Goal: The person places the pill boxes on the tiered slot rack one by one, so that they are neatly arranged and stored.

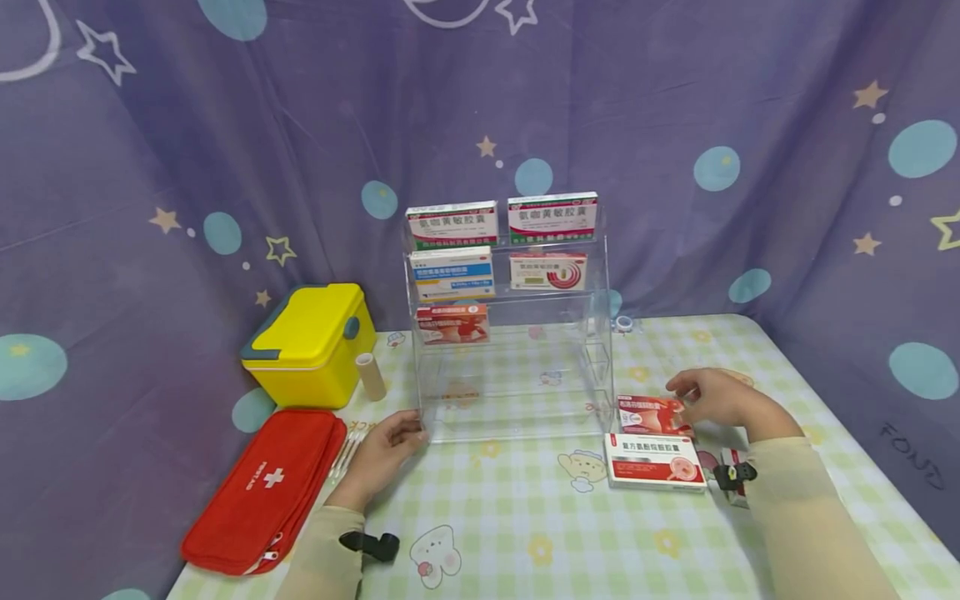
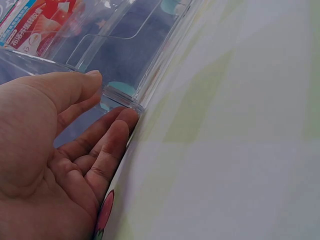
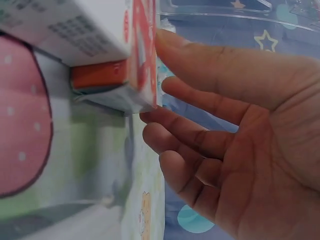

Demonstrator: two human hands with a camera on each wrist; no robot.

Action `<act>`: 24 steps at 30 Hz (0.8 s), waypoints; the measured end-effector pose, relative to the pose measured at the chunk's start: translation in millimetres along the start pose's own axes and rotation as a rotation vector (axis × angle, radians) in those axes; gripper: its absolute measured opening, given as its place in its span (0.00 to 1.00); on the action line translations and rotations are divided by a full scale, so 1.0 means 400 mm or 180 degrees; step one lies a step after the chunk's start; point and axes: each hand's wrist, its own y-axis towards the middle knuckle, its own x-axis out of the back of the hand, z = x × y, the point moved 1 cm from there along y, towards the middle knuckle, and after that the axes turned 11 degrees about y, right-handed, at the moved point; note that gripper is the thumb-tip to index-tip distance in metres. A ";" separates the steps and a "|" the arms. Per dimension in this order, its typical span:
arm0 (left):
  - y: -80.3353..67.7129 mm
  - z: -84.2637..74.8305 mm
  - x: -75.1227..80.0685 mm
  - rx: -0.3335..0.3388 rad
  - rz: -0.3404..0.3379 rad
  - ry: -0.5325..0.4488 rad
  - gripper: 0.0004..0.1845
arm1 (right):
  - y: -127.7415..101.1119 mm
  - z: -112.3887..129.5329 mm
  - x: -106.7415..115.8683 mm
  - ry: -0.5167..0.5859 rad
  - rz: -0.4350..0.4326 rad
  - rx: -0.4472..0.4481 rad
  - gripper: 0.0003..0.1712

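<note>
While five boxes fill the clear rack (image 1: 600, 275), the right hand (image 1: 712, 397) pinches one of two table boxes (image 1: 651, 414).

Table's got a green-and-white checked cloth (image 1: 525, 517) on it. Sitting on that: a clear acrylic tiered shelf (image 1: 517, 392), yellow plastic case (image 1: 311, 342), flat red first-aid pouch (image 1: 262, 492), and two red-and-white medicine boxes (image 1: 654, 460).

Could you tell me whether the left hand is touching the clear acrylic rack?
Touching: in the left wrist view, the left hand has its fingertips against the corner of the clear rack.
</note>
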 end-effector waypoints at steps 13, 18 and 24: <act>0.001 0.002 0.000 0.0017 0.0001 -0.0043 0.24 | 0.000 0.000 -0.012 0.0138 0.0165 0.0161 0.27; 0.000 0.000 0.000 0.0001 -0.0014 -0.0062 0.24 | 0.002 -0.001 -0.015 0.0126 0.0125 0.0155 0.29; 0.001 -0.002 0.000 0.0009 -0.0020 -0.0059 0.24 | 0.001 -0.002 -0.013 0.0093 0.0097 0.0121 0.26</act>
